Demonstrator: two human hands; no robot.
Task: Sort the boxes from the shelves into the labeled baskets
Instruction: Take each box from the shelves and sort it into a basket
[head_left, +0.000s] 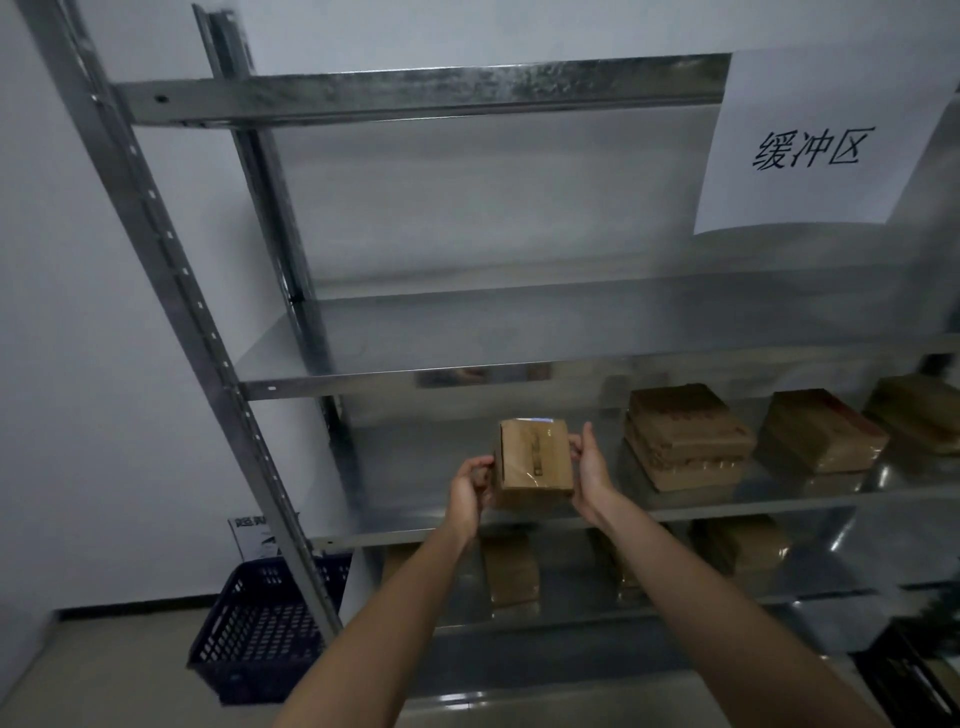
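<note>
Above the middle shelf, left hand and right hand clasped one box by its sides. Its glossy wrap could slip, missing the basket lower left.

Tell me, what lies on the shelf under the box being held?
Brown boxes lie on the lower shelf: one beneath the held box, one farther right. The forearms hide parts of two more, so the full count is unclear.

1. Cropped at right end of the rack: box stack.
2. Half hidden behind rack's front post: blue basket; label card unreadable.
3. Blurred on rack's lower shelf: lower boxes.
4. Illegible: held box print.
</note>
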